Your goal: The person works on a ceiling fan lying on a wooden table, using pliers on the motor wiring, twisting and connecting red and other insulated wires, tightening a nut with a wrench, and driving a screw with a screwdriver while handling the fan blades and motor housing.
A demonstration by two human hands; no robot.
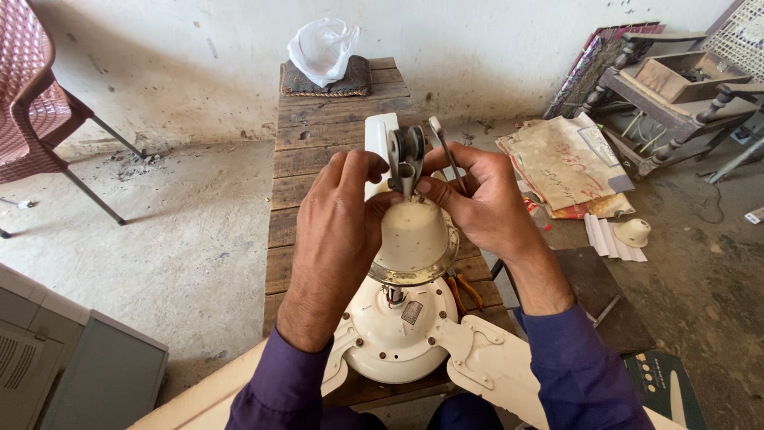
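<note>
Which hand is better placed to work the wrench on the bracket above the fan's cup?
Right, probably. The right hand already holds the wrench beside the metal bracket. The left hand wraps the cream cup from the other side and looks better suited to steadying it.

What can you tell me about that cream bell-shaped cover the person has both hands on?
The cream cover is a smooth, bell-shaped cup, apparently painted metal, with a worn, brownish rim. It sits upright on the fan's rod above the round motor housing. The left hand and right hand grip its top, where a metal hanger bracket sticks out.
</note>
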